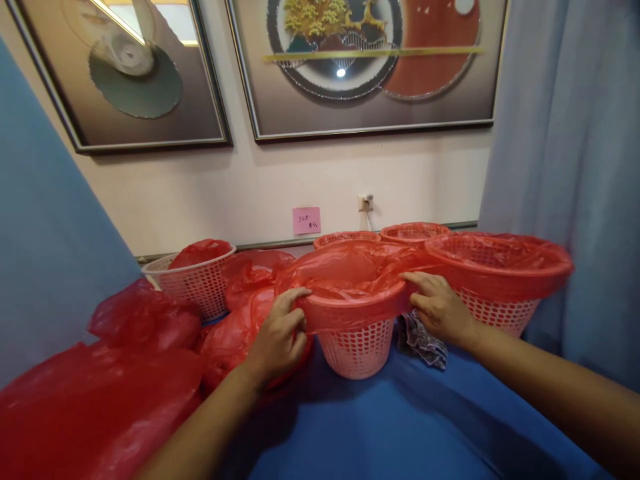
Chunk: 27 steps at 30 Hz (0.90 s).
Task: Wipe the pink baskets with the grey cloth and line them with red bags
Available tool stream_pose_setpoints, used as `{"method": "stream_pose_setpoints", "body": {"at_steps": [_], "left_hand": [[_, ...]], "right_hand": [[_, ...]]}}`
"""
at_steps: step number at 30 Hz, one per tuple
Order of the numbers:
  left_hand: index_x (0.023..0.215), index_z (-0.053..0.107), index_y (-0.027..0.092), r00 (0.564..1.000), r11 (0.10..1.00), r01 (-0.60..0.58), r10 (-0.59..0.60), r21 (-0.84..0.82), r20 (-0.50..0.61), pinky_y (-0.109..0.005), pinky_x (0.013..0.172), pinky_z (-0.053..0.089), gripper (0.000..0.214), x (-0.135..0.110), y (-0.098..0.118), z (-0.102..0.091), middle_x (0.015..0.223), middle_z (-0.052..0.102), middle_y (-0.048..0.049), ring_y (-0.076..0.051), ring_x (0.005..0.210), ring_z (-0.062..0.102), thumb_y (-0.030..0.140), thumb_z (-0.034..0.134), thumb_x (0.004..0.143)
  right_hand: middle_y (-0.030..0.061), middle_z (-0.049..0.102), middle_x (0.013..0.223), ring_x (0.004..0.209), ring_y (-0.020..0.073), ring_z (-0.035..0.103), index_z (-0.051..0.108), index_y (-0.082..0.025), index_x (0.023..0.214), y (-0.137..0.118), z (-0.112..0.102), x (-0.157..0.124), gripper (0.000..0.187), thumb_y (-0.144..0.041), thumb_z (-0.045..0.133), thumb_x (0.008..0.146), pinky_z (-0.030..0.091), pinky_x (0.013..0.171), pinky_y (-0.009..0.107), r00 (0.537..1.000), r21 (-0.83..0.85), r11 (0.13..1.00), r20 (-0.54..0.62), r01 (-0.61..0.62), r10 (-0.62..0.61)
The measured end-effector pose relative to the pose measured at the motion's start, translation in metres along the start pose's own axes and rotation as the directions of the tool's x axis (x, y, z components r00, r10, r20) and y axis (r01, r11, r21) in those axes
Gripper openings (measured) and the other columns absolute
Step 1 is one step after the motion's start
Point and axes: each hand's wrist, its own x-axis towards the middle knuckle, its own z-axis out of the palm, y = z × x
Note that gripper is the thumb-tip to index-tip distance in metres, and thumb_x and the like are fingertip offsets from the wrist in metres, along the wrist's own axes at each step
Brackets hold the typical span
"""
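A white perforated plastic basket [357,353] stands upright in the middle, with a red plastic bag [355,317] lining it and folded down over its rim. My left hand [280,330] is closed on the bag at the left side of the rim, thumb below and fingers over the edge. On the opposite side, my right hand [440,307] pinches the bag's edge at the rim. The bag's far side bunches up loosely above the basket mouth. A crumpled patterned cloth [424,341] lies just below my right hand.
Another lined basket [500,313] stands at right. Two more basket rims [415,231] show behind. At left are a white basket [200,287] with red plastic in it and heaped red bags [125,393]. Blue cloth [375,427] covers the table; curtains [560,167] hang on both sides.
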Motion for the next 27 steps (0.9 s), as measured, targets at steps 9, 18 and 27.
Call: {"method": "stream_pose_setpoints", "body": {"at_steps": [9, 18, 27], "left_hand": [[0.073, 0.054, 0.021, 0.999, 0.999, 0.042, -0.041, 0.020, -0.025, -0.058, 0.111, 0.043, 0.018, 0.008, 0.008, 0.015, 0.135, 0.061, -0.0131, -0.032, 0.131, 0.051, 0.003, 0.052, 0.072], [0.087, 0.058, 0.022, 0.999, 0.998, 0.046, -0.047, -0.045, -0.025, -0.056, 0.108, 0.047, 0.020, 0.006, 0.030, 0.010, 0.137, 0.063, -0.0119, -0.031, 0.130, 0.057, 0.004, 0.053, 0.077], [0.125, 0.061, 0.020, 1.000, 0.999, -0.002, 0.002, -0.037, -0.016, -0.054, 0.108, 0.051, 0.042, 0.015, 0.009, -0.009, 0.132, 0.069, -0.0137, -0.029, 0.125, 0.064, 0.009, 0.055, 0.085]], "right_hand": [[0.0107, 0.062, 0.140, 0.128, 0.0285, 0.059, 0.052, -0.030, 0.139, -0.083, -0.022, 0.031, 0.055, -0.007, 0.053, 0.089, 0.045, 0.103, 0.050, 0.986, 0.139, 0.983, -0.127, 0.123, -0.105], [0.0105, 0.073, 0.099, 0.096, 0.0277, 0.063, 0.063, -0.017, 0.116, -0.090, 0.022, 0.058, 0.040, -0.004, 0.049, 0.081, 0.041, 0.093, 0.047, 1.000, 0.147, 0.989, 0.010, -0.010, 0.009], [0.0014, 0.070, 0.082, 0.085, 0.0210, 0.066, 0.061, -0.024, 0.080, -0.030, -0.011, 0.043, 0.023, -0.005, 0.047, 0.078, 0.047, 0.086, 0.039, 0.988, 0.421, 0.897, -0.005, -0.137, 0.153]]}}
